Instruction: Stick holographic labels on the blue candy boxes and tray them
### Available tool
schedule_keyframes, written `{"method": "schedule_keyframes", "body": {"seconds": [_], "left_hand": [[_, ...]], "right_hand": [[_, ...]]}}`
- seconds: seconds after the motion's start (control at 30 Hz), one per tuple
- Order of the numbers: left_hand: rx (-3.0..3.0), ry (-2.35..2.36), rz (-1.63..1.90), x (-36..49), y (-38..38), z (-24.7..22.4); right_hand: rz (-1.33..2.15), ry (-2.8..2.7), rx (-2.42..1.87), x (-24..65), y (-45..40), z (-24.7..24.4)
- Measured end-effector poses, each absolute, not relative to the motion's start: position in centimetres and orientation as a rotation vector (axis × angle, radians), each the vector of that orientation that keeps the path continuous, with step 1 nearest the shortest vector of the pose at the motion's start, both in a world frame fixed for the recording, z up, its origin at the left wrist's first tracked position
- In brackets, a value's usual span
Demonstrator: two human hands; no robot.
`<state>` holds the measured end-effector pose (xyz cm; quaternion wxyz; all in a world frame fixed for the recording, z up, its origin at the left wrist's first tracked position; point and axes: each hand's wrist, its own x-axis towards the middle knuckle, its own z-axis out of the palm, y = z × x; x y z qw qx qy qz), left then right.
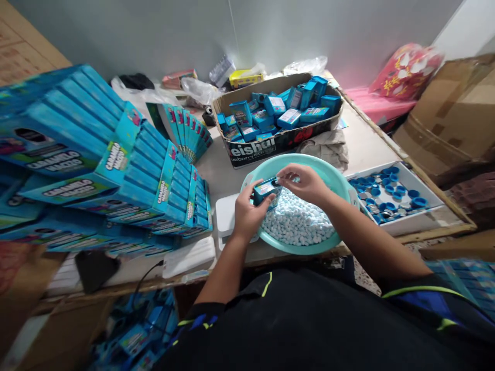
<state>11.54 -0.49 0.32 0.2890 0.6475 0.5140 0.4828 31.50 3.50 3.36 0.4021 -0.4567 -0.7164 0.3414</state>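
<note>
My left hand (248, 210) is closed around a small blue candy box (267, 188), held tilted above a turquoise basin (305, 251). The fingers of my right hand (303, 181) are pinched together at the box's far right end, by a dark opening. Whatever lies between those fingertips is too small or hidden to make out. Below both hands, the basin holds a heap of small white and pale blue candies (299, 224). Just left of the basin, a white flat device (227, 214), perhaps a scale, is partly hidden by my left forearm.
Stacked blue display cartons (127, 170) rise on the left. Behind the basin stands an open cardboard box (251, 149) of small blue boxes. To the right, a white tray (421, 219) holds blue caps. A cable (145, 278) hangs over the table's front edge.
</note>
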Motion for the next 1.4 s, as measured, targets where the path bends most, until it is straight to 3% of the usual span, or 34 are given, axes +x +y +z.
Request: {"method": "schedule_keyframes", "body": {"seconds": [0.23, 0.37, 0.5, 0.73, 1.1, 1.4], "left_hand": [[1.729, 1.355, 1.285, 11.5, -0.6, 0.5], [1.663, 1.388, 1.344, 11.5, -0.7, 0.4], [1.605, 1.439, 1.366, 11.6, -0.8, 0.2], [1.677, 1.376, 1.294, 11.6, -0.7, 0.2], [1.819, 1.315, 1.237, 12.0, -1.1, 1.1], [1.553, 1.191, 1.178, 10.9, 0.5, 0.9]], "right_hand": [[0.84, -1.936, -1.166, 31.6, 3.5, 3.8], [0.76, -2.023, -1.435, 32.2, 3.9, 3.1], [0.762, -2.504, -1.714, 32.7, 3.8, 1.9], [0.989, -2.659, -1.725, 32.4, 3.5, 2.9], [0.95, -2.596, -1.735, 32.8, 3.1, 3.2], [1.023, -2.692, -1.589, 32.9, 3.0, 3.1]]}}
